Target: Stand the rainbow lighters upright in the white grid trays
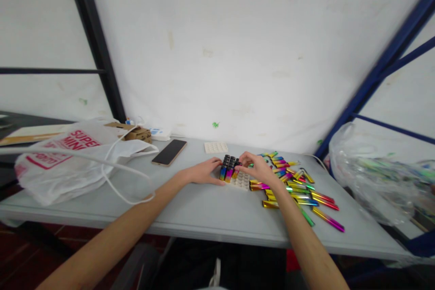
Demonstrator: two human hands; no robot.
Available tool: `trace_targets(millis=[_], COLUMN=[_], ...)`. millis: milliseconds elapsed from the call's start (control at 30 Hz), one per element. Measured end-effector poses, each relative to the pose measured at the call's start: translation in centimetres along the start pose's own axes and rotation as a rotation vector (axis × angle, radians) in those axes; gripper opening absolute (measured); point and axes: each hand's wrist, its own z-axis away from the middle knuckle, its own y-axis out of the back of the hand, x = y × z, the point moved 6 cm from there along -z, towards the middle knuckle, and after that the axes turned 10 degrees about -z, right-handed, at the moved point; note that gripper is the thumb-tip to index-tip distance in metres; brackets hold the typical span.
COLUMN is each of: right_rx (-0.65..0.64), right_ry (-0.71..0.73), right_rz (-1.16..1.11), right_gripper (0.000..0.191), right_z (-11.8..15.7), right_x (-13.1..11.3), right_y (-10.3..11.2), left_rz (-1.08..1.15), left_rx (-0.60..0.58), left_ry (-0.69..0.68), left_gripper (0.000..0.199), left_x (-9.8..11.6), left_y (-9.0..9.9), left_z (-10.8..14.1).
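A white tray with round holes (242,181) lies on the grey table, its left part filled with several upright lighters (228,168) with black tops and shiny coloured bodies. My left hand (207,172) rests against the left side of this group, thumb and fingers spread around its edge. My right hand (254,166) is closed at the right side of the group, its fingertips pinching a lighter among the black tops. Many loose metallic lighters (299,190) in gold, green, red and purple are heaped to the right, partly under my right forearm.
A second white holed tray (216,147) sits near the wall. Left of it lies a dark phone (170,152). Farther left are a white plastic bag (68,158), a cardboard box (137,133) and a white cable (112,163). A clear plastic bag (380,186) is at the right.
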Motion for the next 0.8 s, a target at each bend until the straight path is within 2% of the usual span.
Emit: trace_targets(millis=[333,500,667,733,800], right_rx=[0.033,0.007,-0.004,0.054,0.190], right_ry=[-0.006,-0.044,-0.012,-0.001,-0.001], right_rz=[0.032,0.030,0.035,0.052,0.126], right_gripper=[0.034,0.036,0.037,0.036,0.034], right_z=[0.1,0.1,0.2,0.2,0.2], right_x=[0.3,0.4,-0.2,-0.1,0.5], right_y=[0.9,0.5,0.2,1.0,2.8], left_rz=[0.023,0.030,0.015,0.016,0.017], left_rx=[-0.011,-0.001,-0.009,-0.004,-0.003], left_ry=[0.014,0.004,0.012,0.008,0.006], left_gripper=[0.079,0.079,0.080,0.081,0.081], left_x=[0.1,0.1,-0.2,-0.2,-0.2], left_y=[0.0,0.1,-0.1,-0.2,-0.1], left_z=[0.0,0.1,0.0,0.0,0.0])
